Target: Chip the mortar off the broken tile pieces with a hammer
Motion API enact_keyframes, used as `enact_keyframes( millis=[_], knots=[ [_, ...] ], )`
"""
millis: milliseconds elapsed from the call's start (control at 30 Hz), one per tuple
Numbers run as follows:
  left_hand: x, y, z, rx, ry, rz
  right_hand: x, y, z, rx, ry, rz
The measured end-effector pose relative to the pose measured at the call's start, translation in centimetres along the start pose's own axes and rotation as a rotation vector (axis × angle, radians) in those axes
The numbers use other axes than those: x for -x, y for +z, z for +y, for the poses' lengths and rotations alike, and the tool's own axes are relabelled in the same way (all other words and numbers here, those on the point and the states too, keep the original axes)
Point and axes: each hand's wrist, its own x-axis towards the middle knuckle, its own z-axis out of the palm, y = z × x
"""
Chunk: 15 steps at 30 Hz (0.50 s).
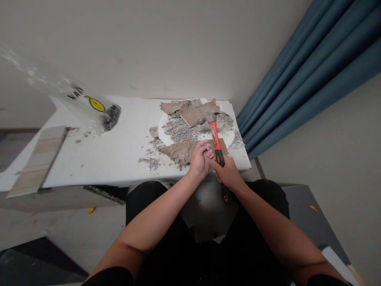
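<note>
My right hand [228, 172] grips the black end of a hammer [215, 137] with an orange-red handle; its steel head rests among broken tile pieces [193, 113] and grey rubble [180, 131] on a round white slab [228, 137]. My left hand [200, 159] is curled at the near edge of a large brown tile shard [178, 151], right beside the hammer handle and touching my right hand. Whether it grips the shard I cannot tell.
The rubble lies on a low white table [119, 147] against a cream wall. A clear plastic bag [89, 107] with a yellow mark lies at its back left. A whole beige tile [38, 159] leans over the left edge. Blue curtain [312, 67] hangs at right.
</note>
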Motion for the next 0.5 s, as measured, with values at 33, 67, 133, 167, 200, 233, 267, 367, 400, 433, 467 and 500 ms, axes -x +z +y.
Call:
enact_keyframes(
  millis=[33, 67, 133, 167, 200, 233, 267, 367, 400, 433, 467, 500],
  knots=[
    [-0.1, -0.02, 0.08, -0.013, 0.01, 0.023, 0.03, 0.06, 0.07, 0.008, 0.005, 0.002],
    [-0.2, -0.06, 0.19, -0.024, 0.02, 0.04, 0.03, 0.12, 0.15, 0.011, 0.012, 0.002],
    [-0.41, -0.16, 0.44, -0.035, 0.041, 0.053, -0.06, 0.2, 0.34, 0.006, 0.021, -0.002],
    [-0.5, -0.21, 0.52, -0.034, 0.049, 0.05, -0.12, 0.24, 0.41, 0.001, 0.025, -0.004],
    [-0.57, -0.27, 0.56, -0.03, 0.056, 0.043, -0.19, 0.28, 0.46, -0.005, 0.03, -0.005],
    [-0.61, -0.33, 0.53, -0.025, 0.06, 0.035, -0.25, 0.33, 0.49, -0.013, 0.037, -0.006],
    [-0.63, -0.39, 0.44, -0.021, 0.063, 0.028, -0.3, 0.38, 0.48, -0.023, 0.046, -0.007],
    [-0.61, -0.57, -0.03, -0.025, 0.064, 0.009, -0.38, 0.54, 0.39, -0.047, 0.07, -0.017],
    [-0.61, -0.62, -0.15, -0.029, 0.063, 0.002, -0.39, 0.57, 0.37, -0.049, 0.073, -0.019],
    [-0.63, -0.67, -0.2, -0.03, 0.062, -0.004, -0.39, 0.59, 0.37, -0.049, 0.073, -0.018],
    [-0.67, -0.7, -0.18, -0.028, 0.065, -0.006, -0.39, 0.61, 0.39, -0.049, 0.072, -0.018],
    [-0.73, -0.72, -0.07, -0.021, 0.071, -0.003, -0.39, 0.61, 0.42, -0.05, 0.071, -0.018]
  ],
)
